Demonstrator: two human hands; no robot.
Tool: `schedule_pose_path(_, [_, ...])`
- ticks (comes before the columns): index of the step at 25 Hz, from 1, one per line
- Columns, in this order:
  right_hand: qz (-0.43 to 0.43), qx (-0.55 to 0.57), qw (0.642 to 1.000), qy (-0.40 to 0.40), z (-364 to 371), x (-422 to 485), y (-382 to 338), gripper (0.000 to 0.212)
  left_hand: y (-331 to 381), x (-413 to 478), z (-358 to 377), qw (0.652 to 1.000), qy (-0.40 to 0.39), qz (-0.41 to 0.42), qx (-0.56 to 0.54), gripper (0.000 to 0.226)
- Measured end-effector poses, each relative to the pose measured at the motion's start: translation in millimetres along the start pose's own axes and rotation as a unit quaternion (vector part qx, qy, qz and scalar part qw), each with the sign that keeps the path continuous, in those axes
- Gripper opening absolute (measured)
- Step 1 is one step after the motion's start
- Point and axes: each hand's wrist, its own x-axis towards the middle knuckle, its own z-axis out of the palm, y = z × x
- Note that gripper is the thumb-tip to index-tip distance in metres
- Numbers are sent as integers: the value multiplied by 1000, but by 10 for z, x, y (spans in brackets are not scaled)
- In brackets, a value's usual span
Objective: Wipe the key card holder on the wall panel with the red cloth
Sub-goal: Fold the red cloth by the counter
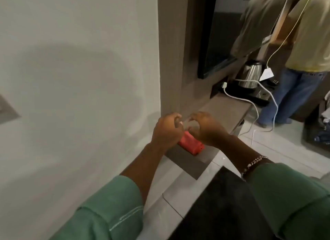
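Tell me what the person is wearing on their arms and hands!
Both arms have green sleeves, pushed back from the wrists. The left sleeve has pale stitching near the cuff. The right wrist wears a silver chain bracelet. The left hand and right hand are bare: no gloves or rings show.

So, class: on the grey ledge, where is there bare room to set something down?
Bare ledge lies between the hands and the kettle tray, crossed only by a white cable. It is crowded around the kettle and beside the red cloth under both hands.
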Motion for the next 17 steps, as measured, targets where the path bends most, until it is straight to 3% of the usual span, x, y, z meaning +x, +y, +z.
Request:
schedule_pose_path(3, [31, -25, 997, -64, 615, 120, 437, 46, -432, 170, 552, 993, -34, -109, -38, 38])
schedule_pose_path(5, [54, -5, 993, -108, 983, 126, 628, 64, -741, 205, 887, 982, -59, -178, -28, 18])
schedule_pose_path(8, [56, -15, 987, -153, 1259, 135, 819, 91, -892, 253, 1154, 945, -36, -284, -156, 15])
schedule_pose_path(10, [45, -27, 992, -113, 1351, 99, 876, 86, -942, 269, 1283, 903, 0, -341, -262, 19])
schedule_pose_path(13, [5, 51, 998, -44, 1354, -42, 749, 63, -928, 237, 1330, 843, 52, -386, -371, 27])
schedule_pose_path(15, [-12, 96, 994, -48, 1323, -166, 580, 60, -873, 155, 1208, 824, 95, -398, -392, 25])
schedule_pose_path(17, [-25, 134, 990, -24, 1239, -273, 333, 63, -807, 29, 930, 826, 134, -394, -380, 17])
